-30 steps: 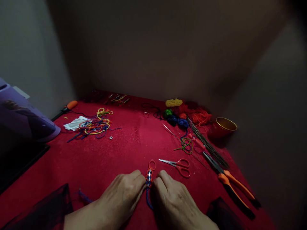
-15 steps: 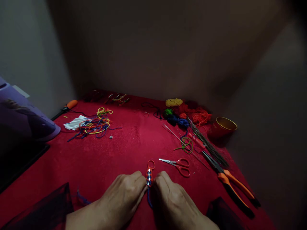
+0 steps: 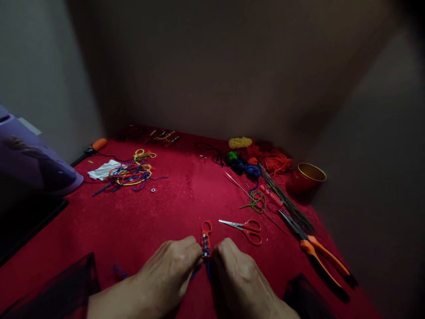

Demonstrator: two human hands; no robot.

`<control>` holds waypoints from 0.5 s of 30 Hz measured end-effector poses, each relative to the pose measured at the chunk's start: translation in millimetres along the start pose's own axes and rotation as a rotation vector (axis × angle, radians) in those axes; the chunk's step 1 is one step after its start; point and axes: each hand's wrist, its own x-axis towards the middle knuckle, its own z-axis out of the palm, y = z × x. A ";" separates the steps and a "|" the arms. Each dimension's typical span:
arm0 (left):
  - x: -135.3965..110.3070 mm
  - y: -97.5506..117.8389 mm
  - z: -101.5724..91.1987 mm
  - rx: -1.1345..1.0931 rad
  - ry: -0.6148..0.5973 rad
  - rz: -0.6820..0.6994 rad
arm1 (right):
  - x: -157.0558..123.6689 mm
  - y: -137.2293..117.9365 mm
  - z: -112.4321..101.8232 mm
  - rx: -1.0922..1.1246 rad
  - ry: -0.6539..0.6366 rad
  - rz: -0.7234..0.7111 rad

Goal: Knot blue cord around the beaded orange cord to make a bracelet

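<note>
Both my hands rest close together at the near edge of a red cloth [image 3: 159,212]. Between them lies a knotted cord bracelet [image 3: 206,241] in orange and blue with small metal pieces and an orange loop at its far end. My left hand [image 3: 172,270] pinches the cords on the bracelet's left side, fingers curled. My right hand [image 3: 235,274] pinches the cords on the right side, fingers curled too. A blue cord tail runs back under my hands and is mostly hidden.
Red-handled scissors [image 3: 245,228] lie just right of the bracelet. Orange-handled pliers [image 3: 318,254], thin wires [image 3: 285,201], cord bundles [image 3: 252,161] and a red cup [image 3: 305,177] sit to the right. A tangle of coloured cords [image 3: 129,173] and white paper lie at the far left.
My hands have drawn slightly tighter on the cords, and the bracelet has shifted a little toward me. Everything else stays put.
</note>
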 end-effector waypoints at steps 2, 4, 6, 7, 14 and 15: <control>-0.2 2.9 -4.4 -0.050 -0.022 -0.014 | -4.6 1.3 5.6 -0.010 0.052 -0.026; 0.2 4.3 -5.9 -0.074 -0.037 -0.037 | -7.9 2.5 14.7 -0.034 0.054 -0.039; 0.9 3.6 -4.3 -0.077 -0.046 -0.064 | -9.7 3.0 23.8 -0.041 0.028 0.024; 1.2 2.7 -2.9 -0.069 -0.045 -0.072 | -9.8 2.9 27.0 -0.036 0.009 0.039; 2.4 -1.5 5.1 -0.051 0.002 -0.075 | 2.9 -1.2 15.8 0.046 -0.111 0.074; 2.2 -1.6 5.7 -0.056 0.015 -0.071 | 4.3 -1.6 13.4 0.047 -0.115 0.077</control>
